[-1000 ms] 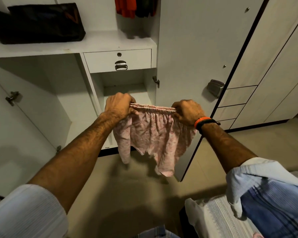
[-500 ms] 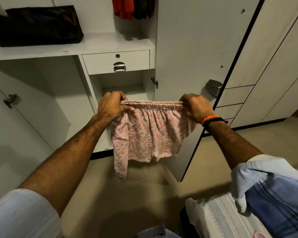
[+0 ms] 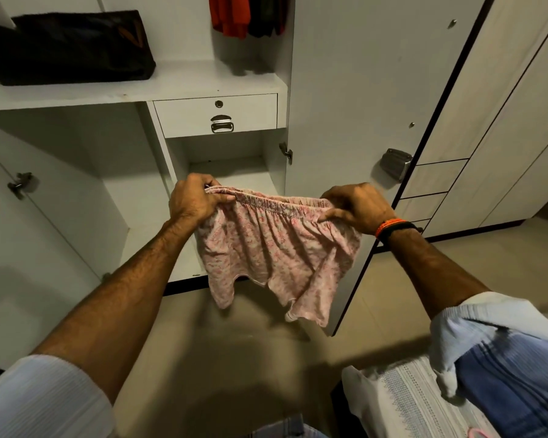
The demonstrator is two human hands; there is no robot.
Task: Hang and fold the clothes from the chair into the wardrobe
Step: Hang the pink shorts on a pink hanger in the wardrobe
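Holding the pink shorts (image 3: 279, 248) up in mid-air, the person stands square to the open wardrobe (image 3: 133, 90), and here is the setup: the left hand (image 3: 196, 200) grips one end of the elastic waistband, fingers curled over the gathered edge, while the right hand (image 3: 358, 205) pinches the other end, thumb under, fingers on top. The waistband runs side to side between the two fists, stretched fairly taut, and the legs of the garment hang straight down below the fingers, clear of the floor. Both hands sit level and about equally near the wardrobe, with the lower compartment (image 3: 231, 172) under the drawer (image 3: 215, 113) directly behind the cloth. Judging from this, a fold comes next, most likely bringing one fist across to the other along that waistband line. More clothes (image 3: 424, 403) wait at lower right, so plenty of the job looks left.
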